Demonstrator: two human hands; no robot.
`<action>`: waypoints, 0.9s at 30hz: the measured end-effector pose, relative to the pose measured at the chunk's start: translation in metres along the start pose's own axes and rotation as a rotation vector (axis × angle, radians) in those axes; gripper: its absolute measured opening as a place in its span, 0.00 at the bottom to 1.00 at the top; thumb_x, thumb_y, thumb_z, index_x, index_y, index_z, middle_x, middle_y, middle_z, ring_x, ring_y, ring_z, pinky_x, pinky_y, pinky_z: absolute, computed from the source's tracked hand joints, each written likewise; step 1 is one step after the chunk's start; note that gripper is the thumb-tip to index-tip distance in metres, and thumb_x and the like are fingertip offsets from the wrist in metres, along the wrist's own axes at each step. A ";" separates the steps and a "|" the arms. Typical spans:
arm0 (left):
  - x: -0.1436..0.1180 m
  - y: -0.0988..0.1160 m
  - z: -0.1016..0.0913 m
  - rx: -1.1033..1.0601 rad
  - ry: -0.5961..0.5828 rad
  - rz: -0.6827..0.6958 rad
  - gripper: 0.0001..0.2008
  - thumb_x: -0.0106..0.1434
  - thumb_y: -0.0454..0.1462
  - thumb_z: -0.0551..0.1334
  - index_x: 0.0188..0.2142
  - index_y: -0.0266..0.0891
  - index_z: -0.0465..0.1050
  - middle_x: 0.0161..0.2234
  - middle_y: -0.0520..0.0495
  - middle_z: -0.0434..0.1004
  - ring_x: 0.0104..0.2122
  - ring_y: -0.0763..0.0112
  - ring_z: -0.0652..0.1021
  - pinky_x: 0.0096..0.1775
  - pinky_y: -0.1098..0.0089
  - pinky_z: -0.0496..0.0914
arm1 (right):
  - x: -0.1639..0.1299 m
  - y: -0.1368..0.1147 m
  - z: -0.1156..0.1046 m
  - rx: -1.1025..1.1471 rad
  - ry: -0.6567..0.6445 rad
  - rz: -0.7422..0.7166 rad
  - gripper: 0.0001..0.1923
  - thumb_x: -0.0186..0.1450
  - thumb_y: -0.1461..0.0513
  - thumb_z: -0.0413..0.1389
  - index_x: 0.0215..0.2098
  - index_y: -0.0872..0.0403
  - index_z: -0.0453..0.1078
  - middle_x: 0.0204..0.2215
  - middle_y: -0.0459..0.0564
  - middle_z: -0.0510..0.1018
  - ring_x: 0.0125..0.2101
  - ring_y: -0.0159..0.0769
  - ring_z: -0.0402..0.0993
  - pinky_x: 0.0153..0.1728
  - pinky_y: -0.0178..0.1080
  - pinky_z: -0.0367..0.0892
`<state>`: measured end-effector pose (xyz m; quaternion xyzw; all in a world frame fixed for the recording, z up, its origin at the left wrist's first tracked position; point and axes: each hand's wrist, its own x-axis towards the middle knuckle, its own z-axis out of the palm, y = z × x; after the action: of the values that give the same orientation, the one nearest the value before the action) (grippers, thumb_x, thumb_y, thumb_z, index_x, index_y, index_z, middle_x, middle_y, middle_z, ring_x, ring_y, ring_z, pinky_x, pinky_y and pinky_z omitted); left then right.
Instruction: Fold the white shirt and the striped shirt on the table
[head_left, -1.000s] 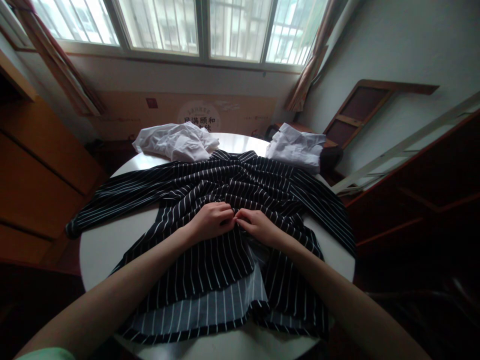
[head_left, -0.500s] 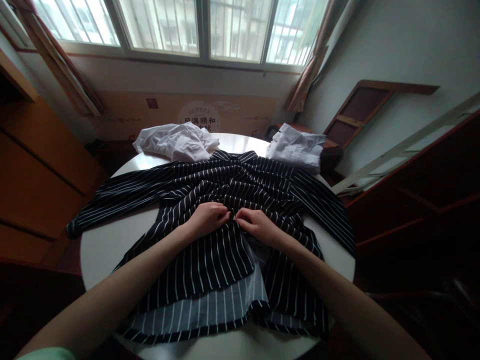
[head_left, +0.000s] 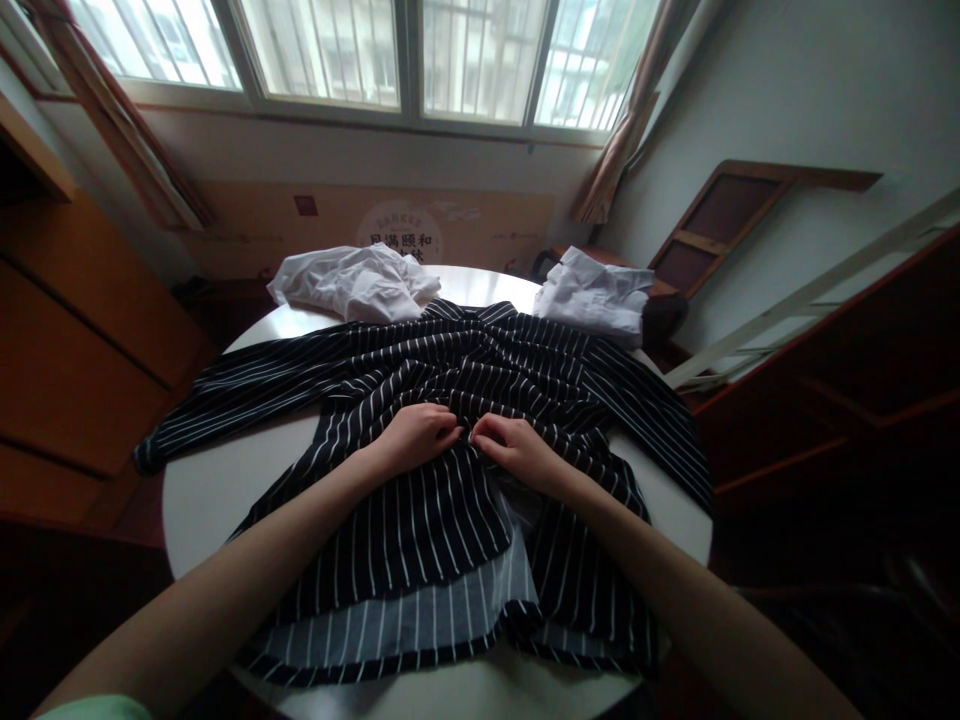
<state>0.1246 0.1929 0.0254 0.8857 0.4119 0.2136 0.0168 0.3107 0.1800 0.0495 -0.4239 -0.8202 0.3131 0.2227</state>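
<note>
A black shirt with thin white stripes (head_left: 450,370) lies spread over a round white table (head_left: 202,490), its sleeves reaching out to both sides. My left hand (head_left: 416,437) and my right hand (head_left: 514,448) rest close together on the shirt's front, near its middle. Both pinch the fabric along the front opening, fingertips almost touching. Below the hands the front flaps part and show the paler inside of the cloth.
A crumpled white garment (head_left: 352,282) lies at the table's far left, a folded white one (head_left: 596,292) at the far right. Wooden cabinets (head_left: 67,330) stand to the left, a wooden frame (head_left: 720,215) leans on the right wall, windows behind.
My hands have barely shifted; the fingers work slightly at the same spot on the shirt front. The view has moved a little.
</note>
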 end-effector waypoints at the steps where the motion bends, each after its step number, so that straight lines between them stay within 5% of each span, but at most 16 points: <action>1: 0.000 0.000 0.001 0.005 0.001 0.003 0.15 0.59 0.38 0.54 0.18 0.37 0.63 0.19 0.54 0.64 0.21 0.76 0.67 0.24 0.75 0.58 | 0.000 0.001 0.000 -0.007 0.017 -0.001 0.05 0.59 0.66 0.50 0.29 0.56 0.67 0.26 0.46 0.73 0.28 0.30 0.68 0.31 0.33 0.61; 16: 0.000 0.000 0.000 0.012 -0.054 -0.013 0.14 0.60 0.39 0.53 0.19 0.37 0.64 0.20 0.53 0.65 0.23 0.76 0.67 0.26 0.74 0.58 | 0.001 0.002 -0.003 -0.119 0.334 -0.066 0.04 0.58 0.67 0.49 0.29 0.54 0.65 0.30 0.48 0.69 0.34 0.34 0.65 0.39 0.38 0.61; 27: 0.000 0.000 -0.001 0.001 -0.079 -0.028 0.15 0.60 0.39 0.52 0.20 0.37 0.64 0.21 0.52 0.65 0.24 0.76 0.67 0.27 0.75 0.58 | 0.002 0.008 -0.001 -0.187 0.367 -0.037 0.07 0.57 0.65 0.52 0.35 0.55 0.67 0.41 0.53 0.71 0.45 0.39 0.64 0.47 0.45 0.58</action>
<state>0.1246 0.1927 0.0268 0.8876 0.4234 0.1779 0.0356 0.3145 0.1857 0.0445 -0.4773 -0.7991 0.1489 0.3338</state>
